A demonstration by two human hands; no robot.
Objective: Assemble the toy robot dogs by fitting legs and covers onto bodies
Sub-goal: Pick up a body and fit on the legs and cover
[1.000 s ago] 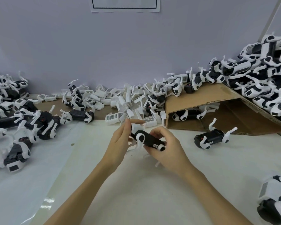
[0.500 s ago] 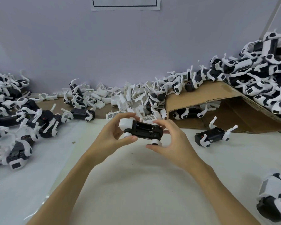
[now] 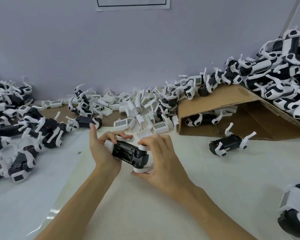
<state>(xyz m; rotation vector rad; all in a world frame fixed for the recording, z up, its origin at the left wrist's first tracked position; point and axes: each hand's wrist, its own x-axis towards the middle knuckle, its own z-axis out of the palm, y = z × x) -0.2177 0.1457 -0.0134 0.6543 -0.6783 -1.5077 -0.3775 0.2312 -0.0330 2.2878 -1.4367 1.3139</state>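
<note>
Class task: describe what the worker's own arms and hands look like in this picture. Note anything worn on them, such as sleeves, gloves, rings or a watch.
Both forearms enter from the bottom edge and are bare: no sleeve reaches into view. The left hand and the right hand wear no gloves. No ring, watch, bracelet or tape shows on the fingers or wrists that can be seen. Fingernails look short and unpainted. Nothing above the forearms is in the picture.

Both forearms enter from the bottom edge and converge toward the centre, bare to the wrist. Left hand (image 3: pixel 103 149): fingers curled over the far end of a toy dog body (image 3: pixel 128 152), thumb raised and pointing away. Right hand (image 3: pixel 160 157): back facing the camera, fingers bent down onto the near end, thumb pressed beneath it. The two hands are close together, not touching.
</note>
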